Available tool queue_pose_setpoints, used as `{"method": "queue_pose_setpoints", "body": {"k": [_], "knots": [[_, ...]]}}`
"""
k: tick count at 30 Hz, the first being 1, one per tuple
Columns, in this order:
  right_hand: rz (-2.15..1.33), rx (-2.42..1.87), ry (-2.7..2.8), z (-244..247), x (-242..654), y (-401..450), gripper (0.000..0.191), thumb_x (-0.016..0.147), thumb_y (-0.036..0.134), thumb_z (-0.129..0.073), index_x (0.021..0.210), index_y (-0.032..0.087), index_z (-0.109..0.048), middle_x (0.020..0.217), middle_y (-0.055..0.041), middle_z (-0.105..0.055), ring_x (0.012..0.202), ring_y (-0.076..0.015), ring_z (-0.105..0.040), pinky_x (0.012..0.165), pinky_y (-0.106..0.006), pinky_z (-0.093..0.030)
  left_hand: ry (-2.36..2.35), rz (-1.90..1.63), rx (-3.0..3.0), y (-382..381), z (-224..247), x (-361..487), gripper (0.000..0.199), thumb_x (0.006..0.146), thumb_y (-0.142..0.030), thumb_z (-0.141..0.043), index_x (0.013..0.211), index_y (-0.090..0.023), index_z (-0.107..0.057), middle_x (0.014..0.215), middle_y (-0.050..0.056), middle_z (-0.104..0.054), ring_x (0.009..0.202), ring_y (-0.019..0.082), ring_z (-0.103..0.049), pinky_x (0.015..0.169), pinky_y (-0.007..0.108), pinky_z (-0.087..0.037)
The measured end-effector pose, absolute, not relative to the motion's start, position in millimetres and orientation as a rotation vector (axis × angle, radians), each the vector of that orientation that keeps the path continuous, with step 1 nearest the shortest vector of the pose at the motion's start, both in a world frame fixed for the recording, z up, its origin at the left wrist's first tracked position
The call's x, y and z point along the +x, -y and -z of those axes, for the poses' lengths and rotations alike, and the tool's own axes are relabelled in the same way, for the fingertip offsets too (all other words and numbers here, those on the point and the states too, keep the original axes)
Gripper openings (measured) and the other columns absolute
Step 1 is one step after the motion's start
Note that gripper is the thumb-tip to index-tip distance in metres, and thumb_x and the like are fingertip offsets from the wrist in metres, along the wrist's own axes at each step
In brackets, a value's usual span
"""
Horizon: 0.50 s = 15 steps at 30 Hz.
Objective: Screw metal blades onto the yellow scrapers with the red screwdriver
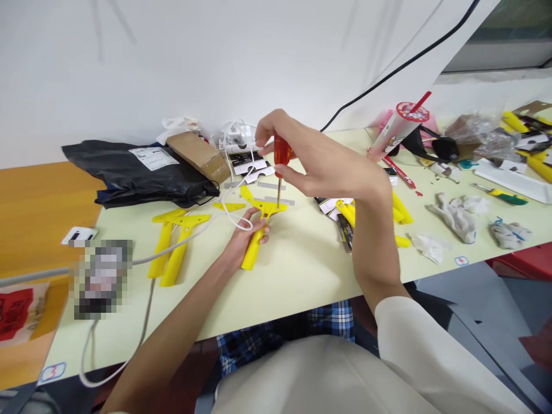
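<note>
My left hand [244, 238] is closed around the neck of a yellow plastic scraper [257, 244], which lies on the table with its wide head pointing away from me. Above that head, my right hand [310, 155] grips the red handle of a screwdriver [282, 154]. The screwdriver stands upright, its tip meeting the right part of the scraper's head. Loose yellow plastic parts [230, 206] lie just beyond my left hand, near thin grey metal strips [271, 185]. To the left, two more yellow scrapers [179, 253] lie side by side.
A black plastic parcel [142, 172] and a cardboard box [200, 158] lie at the back. White cable [190, 233] crosses the left side, near a blurred-out object [103, 279]. At right stand a drink cup [399, 129], crumpled gloves [455, 218] and a yellow-green tool [502, 195].
</note>
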State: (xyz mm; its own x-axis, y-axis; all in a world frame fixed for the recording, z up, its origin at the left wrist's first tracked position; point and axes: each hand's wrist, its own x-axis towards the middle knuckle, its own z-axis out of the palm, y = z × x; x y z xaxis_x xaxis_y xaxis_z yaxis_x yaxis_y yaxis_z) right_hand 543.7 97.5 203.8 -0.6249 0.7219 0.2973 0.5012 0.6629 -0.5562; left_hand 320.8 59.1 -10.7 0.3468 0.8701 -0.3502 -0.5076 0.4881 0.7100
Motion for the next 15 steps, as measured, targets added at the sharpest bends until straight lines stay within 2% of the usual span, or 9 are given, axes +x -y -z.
{"method": "queue_pose_setpoints", "body": {"k": [2,5,7,10,12,15], "knots": [[-0.606,-0.951,2.350,-205.4,544.9,-96.3,0.026,0.100,0.029,-0.063,0.123,0.036,-0.055,0.121,-0.0001,-0.072,0.106,-0.0248,-0.070,0.099,-0.042,-0.060,-0.781,-0.960,0.534,-58.8,11.7,320.5,0.065,0.071,-0.022,-0.103,0.116,-0.025,-0.057,0.110,0.002,-0.072,0.068,0.008,-0.063,0.048,0.017,-0.042],[-0.550,-1.031,2.328,-207.9,543.3,-95.1,0.020,0.101,0.039,-0.070,0.117,0.035,-0.058,0.103,0.0013,-0.073,0.096,-0.0255,-0.069,0.098,-0.044,-0.058,-0.765,-0.946,0.551,-57.9,12.3,320.5,0.063,0.073,-0.023,-0.102,0.118,-0.026,-0.058,0.110,0.002,-0.072,0.068,0.008,-0.063,0.048,0.018,-0.041],[-0.540,-1.045,2.319,-207.8,542.9,-94.7,0.025,0.097,0.040,-0.075,0.116,0.035,-0.059,0.109,0.0010,-0.074,0.097,-0.0264,-0.069,0.098,-0.045,-0.058,-0.766,-0.930,0.559,-57.3,12.3,320.9,0.063,0.072,-0.023,-0.102,0.118,-0.026,-0.058,0.107,0.001,-0.071,0.068,0.009,-0.064,0.048,0.018,-0.042],[-0.600,-0.967,2.343,-207.4,545.5,-93.5,0.027,0.098,0.029,-0.067,0.122,0.035,-0.057,0.129,-0.0008,-0.071,0.106,-0.0256,-0.069,0.098,-0.043,-0.058,-0.780,-0.934,0.545,-57.3,12.5,321.0,0.065,0.071,-0.021,-0.102,0.117,-0.026,-0.057,0.105,0.001,-0.070,0.068,0.009,-0.064,0.048,0.018,-0.042],[-0.633,-0.932,2.359,-208.7,547.2,-92.8,0.027,0.099,0.025,-0.063,0.123,0.035,-0.056,0.125,-0.0001,-0.072,0.105,-0.0243,-0.069,0.100,-0.043,-0.059,-0.775,-0.941,0.540,-57.4,12.5,320.5,0.063,0.072,-0.021,-0.102,0.117,-0.026,-0.057,0.106,0.001,-0.071,0.068,0.008,-0.064,0.049,0.017,-0.042],[-0.592,-0.989,2.328,-211.0,547.3,-93.5,0.020,0.099,0.035,-0.069,0.116,0.035,-0.058,0.104,0.0026,-0.074,0.097,-0.0250,-0.068,0.101,-0.045,-0.059,-0.758,-0.936,0.549,-56.5,12.1,320.3,0.060,0.075,-0.021,-0.100,0.118,-0.026,-0.059,0.109,0.002,-0.071,0.068,0.008,-0.064,0.049,0.017,-0.042]]}}
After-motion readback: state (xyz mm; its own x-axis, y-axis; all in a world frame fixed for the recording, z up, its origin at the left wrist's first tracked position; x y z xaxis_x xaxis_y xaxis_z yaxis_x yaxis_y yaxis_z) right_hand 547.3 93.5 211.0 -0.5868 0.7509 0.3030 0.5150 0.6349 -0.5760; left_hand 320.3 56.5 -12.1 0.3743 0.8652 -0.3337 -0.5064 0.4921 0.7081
